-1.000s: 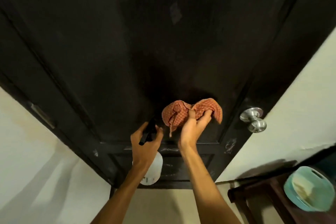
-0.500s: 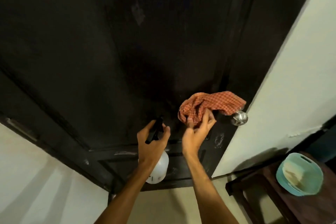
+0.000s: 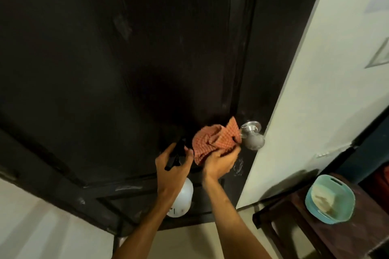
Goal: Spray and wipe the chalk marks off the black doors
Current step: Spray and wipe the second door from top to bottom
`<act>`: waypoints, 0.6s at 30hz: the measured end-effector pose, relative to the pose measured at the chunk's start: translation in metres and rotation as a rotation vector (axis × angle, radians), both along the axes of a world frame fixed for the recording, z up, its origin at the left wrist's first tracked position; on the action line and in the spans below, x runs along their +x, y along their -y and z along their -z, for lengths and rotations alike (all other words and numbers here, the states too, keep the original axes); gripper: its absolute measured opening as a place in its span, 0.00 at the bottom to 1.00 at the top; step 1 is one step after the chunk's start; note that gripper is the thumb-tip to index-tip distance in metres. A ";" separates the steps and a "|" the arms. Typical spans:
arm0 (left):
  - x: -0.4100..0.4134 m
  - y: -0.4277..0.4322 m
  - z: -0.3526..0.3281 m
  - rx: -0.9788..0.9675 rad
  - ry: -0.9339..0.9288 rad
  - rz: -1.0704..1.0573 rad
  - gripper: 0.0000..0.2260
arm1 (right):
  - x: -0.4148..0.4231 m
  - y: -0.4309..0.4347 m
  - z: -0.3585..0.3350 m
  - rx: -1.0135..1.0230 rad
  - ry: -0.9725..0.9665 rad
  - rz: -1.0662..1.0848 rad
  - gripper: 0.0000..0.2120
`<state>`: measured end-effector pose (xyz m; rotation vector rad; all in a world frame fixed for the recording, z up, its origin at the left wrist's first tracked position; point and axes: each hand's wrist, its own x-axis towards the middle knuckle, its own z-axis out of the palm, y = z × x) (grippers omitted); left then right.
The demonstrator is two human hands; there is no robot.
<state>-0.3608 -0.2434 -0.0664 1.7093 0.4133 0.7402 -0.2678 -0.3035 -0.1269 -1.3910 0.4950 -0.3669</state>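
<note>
Two hands up at the door point(image 3: 126, 69), forearms rising from the bottom edge of the view.

Right hand point(image 3: 221, 163): fingers and thumb curled round the lower end of the cloth point(image 3: 212, 141), gripping it. Cloth is orange-red check, bunched, held up against the door's right stile. Its top corner overlaps the neck of the knob point(image 3: 252, 137) in this view (real contact or only overlap: cannot tell). Hand slightly motion-blurred.

Left hand point(image 3: 172, 167): just left of the right hand, close to it but apart. Fingers wrapped round the neck of the bottle point(image 3: 182, 200), holding it. Black spray head sticks up out of the fist toward the door. White body hangs below the wrist, in front of the lower panel. Whether a finger lies on the trigger: cannot tell.

Chalk point(image 3: 239, 166): a white scribble on the stile just right of the right hand, below the knob, not covered by the cloth. More pale streaks on the cross rail point(image 3: 128, 188) left of the bottle. Faint grey smears high on the upper panel, too dim to say whether chalk or sheen.

Knob: silver, round, on the door's right edge, next to the pale wall point(image 3: 305, 101).

Further out, lower right: a dark wooden stool point(image 3: 305, 235) against that wall, with a teal basin point(image 3: 345, 204) on it. Something pale lies in the basin; not identifiable.
</note>
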 end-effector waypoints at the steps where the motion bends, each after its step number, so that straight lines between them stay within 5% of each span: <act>1: 0.003 0.003 0.000 0.009 0.009 0.004 0.14 | 0.005 0.003 0.005 0.170 -0.119 -0.010 0.21; 3: 0.007 0.008 -0.003 0.024 0.018 0.021 0.13 | 0.014 0.008 0.001 0.341 -0.197 -0.057 0.24; 6: 0.017 0.014 -0.005 0.025 0.034 0.032 0.12 | 0.015 0.012 -0.030 0.176 0.049 -0.180 0.28; 9: 0.022 0.019 -0.002 0.043 0.050 0.031 0.14 | 0.012 0.015 -0.023 0.040 0.234 -0.218 0.22; 14: 0.028 0.024 0.003 0.093 0.030 0.013 0.16 | 0.019 0.025 0.009 0.406 -0.205 -0.162 0.19; 18: 0.029 0.030 0.003 0.044 -0.004 -0.010 0.18 | 0.017 0.023 -0.004 0.185 0.112 -0.247 0.24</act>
